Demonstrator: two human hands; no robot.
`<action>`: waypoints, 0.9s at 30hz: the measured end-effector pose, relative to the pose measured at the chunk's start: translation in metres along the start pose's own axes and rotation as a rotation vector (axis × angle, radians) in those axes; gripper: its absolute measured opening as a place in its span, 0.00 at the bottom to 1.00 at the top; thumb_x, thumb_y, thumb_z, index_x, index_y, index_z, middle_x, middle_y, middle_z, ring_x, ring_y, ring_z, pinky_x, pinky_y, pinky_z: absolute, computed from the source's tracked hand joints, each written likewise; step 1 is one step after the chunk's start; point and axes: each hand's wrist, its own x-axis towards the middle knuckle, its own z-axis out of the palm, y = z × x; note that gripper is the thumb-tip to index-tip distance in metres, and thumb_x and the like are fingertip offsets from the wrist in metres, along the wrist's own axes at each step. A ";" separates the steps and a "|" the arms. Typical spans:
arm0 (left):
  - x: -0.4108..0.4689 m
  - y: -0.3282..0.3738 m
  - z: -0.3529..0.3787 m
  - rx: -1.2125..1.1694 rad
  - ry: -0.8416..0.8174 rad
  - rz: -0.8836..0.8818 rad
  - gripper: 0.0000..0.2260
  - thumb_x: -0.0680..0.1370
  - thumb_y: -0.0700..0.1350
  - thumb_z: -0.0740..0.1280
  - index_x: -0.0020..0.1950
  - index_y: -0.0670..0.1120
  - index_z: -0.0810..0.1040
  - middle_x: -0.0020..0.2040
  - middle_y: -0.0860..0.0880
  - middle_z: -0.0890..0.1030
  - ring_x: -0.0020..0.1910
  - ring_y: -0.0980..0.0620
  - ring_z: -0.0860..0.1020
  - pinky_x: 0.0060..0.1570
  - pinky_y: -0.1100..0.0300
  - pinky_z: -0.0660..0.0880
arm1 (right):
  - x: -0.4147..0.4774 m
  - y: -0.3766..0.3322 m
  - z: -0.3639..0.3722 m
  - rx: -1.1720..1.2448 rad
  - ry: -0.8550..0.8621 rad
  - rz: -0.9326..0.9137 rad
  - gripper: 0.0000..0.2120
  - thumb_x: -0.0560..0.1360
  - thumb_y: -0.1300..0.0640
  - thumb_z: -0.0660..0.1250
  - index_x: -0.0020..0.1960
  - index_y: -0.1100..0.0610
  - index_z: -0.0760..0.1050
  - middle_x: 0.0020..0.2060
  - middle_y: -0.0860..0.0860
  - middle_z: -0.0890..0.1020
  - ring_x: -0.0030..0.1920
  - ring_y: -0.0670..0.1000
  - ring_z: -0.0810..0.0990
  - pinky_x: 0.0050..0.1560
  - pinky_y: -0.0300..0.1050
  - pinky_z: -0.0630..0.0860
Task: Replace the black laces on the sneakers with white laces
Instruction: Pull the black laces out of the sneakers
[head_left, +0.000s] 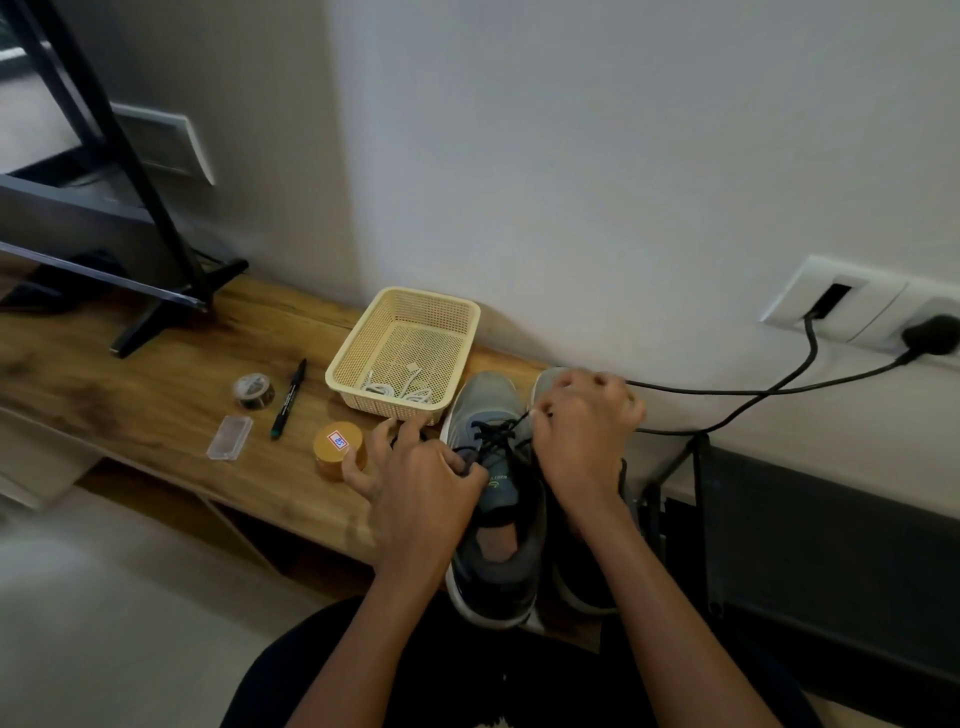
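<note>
The sneakers (498, 561) are standing side by side on the bench (156, 395), heels toward the person, long axis pointing away. The left hand (421, 483) is pinching the black lace (496, 435) at its left side, other fingers spread. The right hand (584, 431), curled, is pinching the same lace farther up, toward the toe. Beyond, the white laces (400, 389) are lying in the basket (410, 296), nearer to the left hand.

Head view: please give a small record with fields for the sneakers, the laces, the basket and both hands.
sneaker: grey, on wooden bench, black lace threaded
right hand: pinches black lace end
left hand: at the lacing, grip unclear
basket: cream, by the sneaker's toe, holds white laces
</note>
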 end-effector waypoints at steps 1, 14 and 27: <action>0.000 0.000 0.000 -0.003 0.003 -0.001 0.10 0.69 0.54 0.71 0.30 0.55 0.76 0.69 0.58 0.69 0.72 0.51 0.56 0.69 0.43 0.46 | 0.004 0.005 -0.002 -0.009 0.016 0.083 0.05 0.73 0.55 0.68 0.43 0.54 0.82 0.51 0.48 0.79 0.57 0.55 0.68 0.61 0.54 0.57; 0.003 -0.005 -0.001 -0.045 -0.041 -0.028 0.07 0.69 0.56 0.71 0.34 0.54 0.80 0.70 0.59 0.68 0.73 0.52 0.55 0.69 0.44 0.47 | -0.016 -0.019 0.002 -0.036 -0.412 -0.304 0.08 0.72 0.54 0.67 0.50 0.51 0.82 0.70 0.49 0.68 0.73 0.60 0.51 0.69 0.63 0.39; 0.002 -0.004 0.002 -0.019 0.007 -0.007 0.09 0.69 0.54 0.71 0.32 0.52 0.80 0.69 0.58 0.71 0.72 0.52 0.57 0.68 0.46 0.47 | -0.001 -0.002 -0.004 0.162 -0.004 0.043 0.02 0.67 0.60 0.73 0.36 0.54 0.82 0.48 0.47 0.80 0.55 0.55 0.69 0.60 0.56 0.62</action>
